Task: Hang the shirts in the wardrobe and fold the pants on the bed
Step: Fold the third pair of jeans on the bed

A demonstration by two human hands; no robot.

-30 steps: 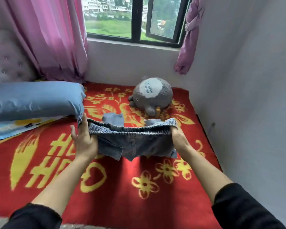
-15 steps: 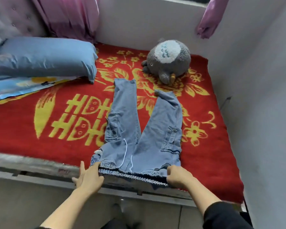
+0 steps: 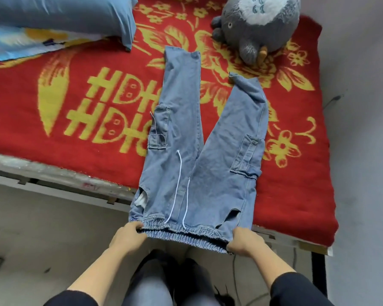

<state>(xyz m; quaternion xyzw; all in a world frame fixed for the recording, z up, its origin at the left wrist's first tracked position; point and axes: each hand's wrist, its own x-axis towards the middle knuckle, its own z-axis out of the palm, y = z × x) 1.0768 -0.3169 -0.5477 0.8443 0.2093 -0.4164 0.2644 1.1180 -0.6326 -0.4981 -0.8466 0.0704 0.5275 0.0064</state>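
Pants [image 3: 199, 151]: blue denim, spread legs-away on the red blanket [image 3: 75, 133] of the bed, waistband overhanging its near edge. Left hand [image 3: 128, 239] and right hand [image 3: 244, 241]: each pinching one waistband corner. Grey plush toy [image 3: 257, 25]: beyond the right hand. Blue pillow [image 3: 60, 16]: far beyond the left.

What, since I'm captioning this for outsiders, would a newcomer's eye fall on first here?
The blue jeans, spread flat with legs splayed on the red blanket with yellow flowers, dominate the middle. The left hand and right hand each hold the waistband, nearest the viewer. A grey plush sits at the far right, a blue pillow at the far left.
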